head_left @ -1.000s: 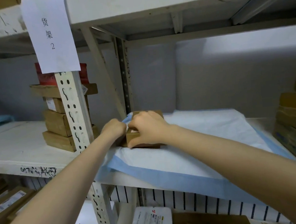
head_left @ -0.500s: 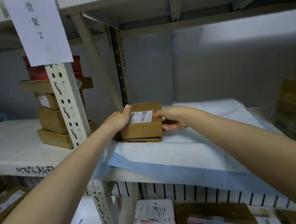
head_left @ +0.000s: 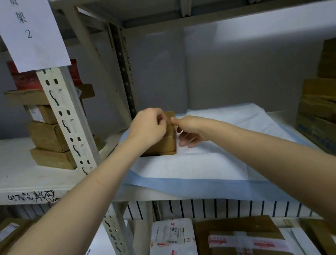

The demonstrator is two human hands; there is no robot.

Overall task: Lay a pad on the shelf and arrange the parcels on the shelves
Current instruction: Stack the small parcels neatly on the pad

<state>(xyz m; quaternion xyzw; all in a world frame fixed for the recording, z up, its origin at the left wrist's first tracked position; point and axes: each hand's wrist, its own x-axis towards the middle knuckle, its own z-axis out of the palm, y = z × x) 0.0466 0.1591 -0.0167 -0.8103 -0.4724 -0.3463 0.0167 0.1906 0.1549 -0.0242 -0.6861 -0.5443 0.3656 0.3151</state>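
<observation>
The arranging step was judged to be in hand: the small brown cardboard parcel (head_left: 171,127), stacked on a second brown box (head_left: 163,146) at the rear left corner of the white, blue-edged pad (head_left: 208,164), was gripped on top by the curled left hand (head_left: 150,127) and only touched by the thumb of the loosely spread right hand (head_left: 190,131). Next, the edges would need to be squared and the hands released gently. The pad was spread on a white metal shelf (head_left: 12,175), with other brown cartons (head_left: 45,136) stacked at the left.
</observation>
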